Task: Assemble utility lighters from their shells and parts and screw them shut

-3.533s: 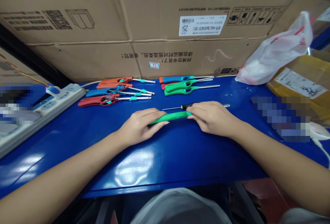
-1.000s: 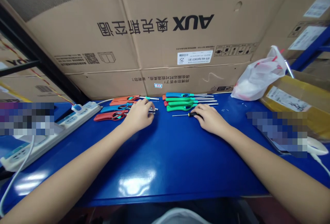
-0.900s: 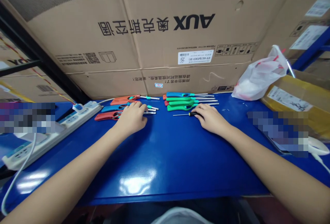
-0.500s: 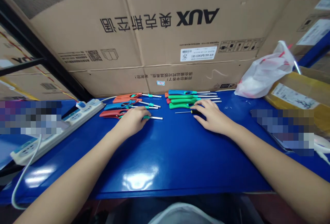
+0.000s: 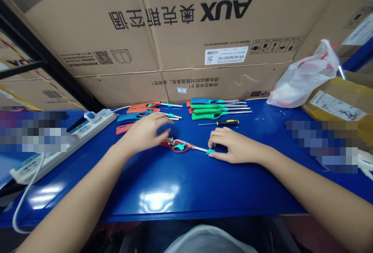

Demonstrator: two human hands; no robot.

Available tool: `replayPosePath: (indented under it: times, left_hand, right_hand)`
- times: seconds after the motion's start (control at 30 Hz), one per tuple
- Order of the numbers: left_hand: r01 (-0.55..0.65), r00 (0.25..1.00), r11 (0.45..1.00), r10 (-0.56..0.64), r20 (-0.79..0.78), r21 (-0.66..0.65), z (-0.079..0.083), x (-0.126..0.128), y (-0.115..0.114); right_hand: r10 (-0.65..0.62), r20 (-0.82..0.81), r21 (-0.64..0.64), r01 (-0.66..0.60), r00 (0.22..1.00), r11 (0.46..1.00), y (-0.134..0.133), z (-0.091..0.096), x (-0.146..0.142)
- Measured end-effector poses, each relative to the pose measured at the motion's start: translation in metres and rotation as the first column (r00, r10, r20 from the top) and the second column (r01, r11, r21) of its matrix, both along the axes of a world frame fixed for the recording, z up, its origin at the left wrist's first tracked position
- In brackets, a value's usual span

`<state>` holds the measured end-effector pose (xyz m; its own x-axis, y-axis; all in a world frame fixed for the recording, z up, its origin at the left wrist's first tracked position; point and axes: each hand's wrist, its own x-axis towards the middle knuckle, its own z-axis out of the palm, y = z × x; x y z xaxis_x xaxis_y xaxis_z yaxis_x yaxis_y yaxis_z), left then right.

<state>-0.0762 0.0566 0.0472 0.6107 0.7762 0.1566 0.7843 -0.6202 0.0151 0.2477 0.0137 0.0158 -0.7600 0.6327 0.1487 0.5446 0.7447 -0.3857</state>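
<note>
**Red gas lighter lying between both hands on blue bench**

We find the red gas lighter (image 5: 178, 145) lying flat on the blue table (image 5: 180, 191), mid-bench, clear of the two rows of lighters behind it. Its metal nozzle points toward the person's right.

The left hand (image 5: 142, 133) covers the handle end. It is blurred, with the fingers loosely spread, and we cannot tell whether it grips the handle or only rests on it. The right hand (image 5: 234, 148) lies on the table at the nozzle end, thumb and forefinger pinched together on the teal collar (image 5: 210, 152).

A black-and-yellow screwdriver (image 5: 223, 122) lies just beyond the right hand, apart from it. Behind the left hand we note an orange lighter (image 5: 144, 107), a blue lighter (image 5: 131, 117) and a loose red piece (image 5: 121, 129). To their right sits a second row with a blue lighter on top and green lighters (image 5: 205, 113) below.

A white power strip (image 5: 83, 128) stands at the left edge. A large AUX cardboard carton (image 5: 180, 43) backs the bench, and a white plastic bag (image 5: 304, 75) lies at the right.
</note>
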Motion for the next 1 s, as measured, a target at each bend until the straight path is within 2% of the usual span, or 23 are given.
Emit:
replayPosePath:
  times: [0.07, 0.13, 0.2, 0.27, 0.37, 0.47, 0.5, 0.57, 0.63, 0.8, 1.0]
  left_hand:
    - [-0.161, 0.986, 0.987, 0.162, -0.05, 0.028, -0.001, -0.021, 0.013]
    - [-0.257, 0.962, 0.966, 0.259, -0.089, 0.029, -0.004, -0.038, 0.022]
    - [-0.317, 0.94, 0.949, 0.314, -0.131, 0.002, -0.009, -0.05, 0.027]
    - [-0.328, 0.935, 0.944, 0.32, -0.156, -0.026, -0.011, -0.054, 0.028]
    - [-0.27, 0.956, 0.961, 0.258, -0.142, -0.069, -0.011, -0.044, 0.023]
    - [-0.135, 0.988, 0.979, 0.122, -0.093, -0.15, -0.012, -0.019, 0.013]
    - [-0.066, 0.997, 0.98, 0.055, -0.061, -0.186, -0.013, -0.01, 0.009]
    - [0.084, 0.993, 0.974, -0.064, 0.098, -0.209, -0.018, 0.007, 0.001]
    - [0.141, 0.983, 0.971, -0.114, 0.144, -0.194, -0.023, 0.018, -0.005]
    - [0.184, 0.98, 0.975, -0.171, 0.106, -0.126, -0.029, 0.021, -0.009]
    - [0.153, 0.987, 0.983, -0.148, 0.057, -0.102, -0.02, 0.011, -0.005]
  right_hand:
    - [0.005, 0.013, -0.018, -0.004, 1.0, 1.0, 0.001, 0.002, 0.004]
    - [-0.008, 0.052, -0.019, 0.009, 0.999, 1.0, 0.002, 0.005, 0.01]
    - [-0.024, 0.111, -0.019, 0.026, 0.994, 0.999, 0.003, 0.008, 0.017]
    - [-0.042, 0.158, -0.008, 0.044, 0.987, 0.999, 0.003, 0.012, 0.022]
    - [-0.073, 0.161, 0.003, 0.074, 0.984, 0.997, 0.002, 0.014, 0.023]
    - [-0.061, 0.116, -0.034, 0.066, 0.991, 0.997, 0.002, 0.01, 0.017]
    - [-0.046, 0.096, -0.052, 0.051, 0.994, 0.997, 0.002, 0.008, 0.014]
    - [-0.019, 0.068, -0.077, 0.024, 0.997, 0.997, 0.002, 0.004, 0.009]
    - [-0.014, 0.07, -0.088, 0.02, 0.997, 0.996, 0.001, 0.003, 0.008]
    - [-0.077, 0.133, -0.138, 0.095, 0.988, 0.986, 0.003, 0.007, 0.018]
    - [-0.116, 0.227, -0.116, 0.145, 0.967, 0.983, 0.007, 0.015, 0.037]
